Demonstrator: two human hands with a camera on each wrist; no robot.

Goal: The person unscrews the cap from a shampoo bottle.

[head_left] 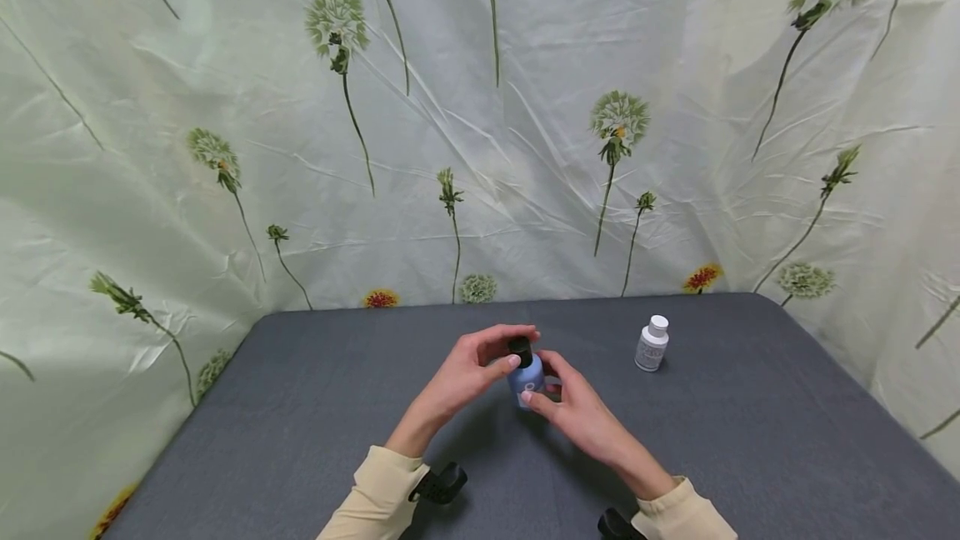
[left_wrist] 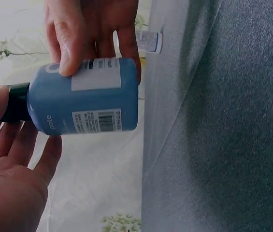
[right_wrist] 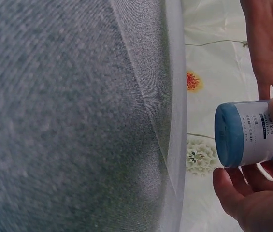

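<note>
A blue bottle [head_left: 527,380] with a black cap [head_left: 520,346] is held above the dark table by both hands. My left hand [head_left: 478,363] grips the cap between thumb and fingers. Around the bottle's body curls my right hand [head_left: 576,408], its thumb pressing the front. In the left wrist view the blue bottle [left_wrist: 83,104] shows a white label and a barcode, and the cap [left_wrist: 16,102] sits on its neck under the left thumb. The right wrist view shows the bottle's base and a printed label [right_wrist: 258,131]; the cap is outside that view.
A small white bottle [head_left: 652,345] with a white cap stands upright on the dark cloth-covered table [head_left: 322,407], to the right of the hands. Behind the table hangs a pale curtain [head_left: 525,132] printed with dandelions.
</note>
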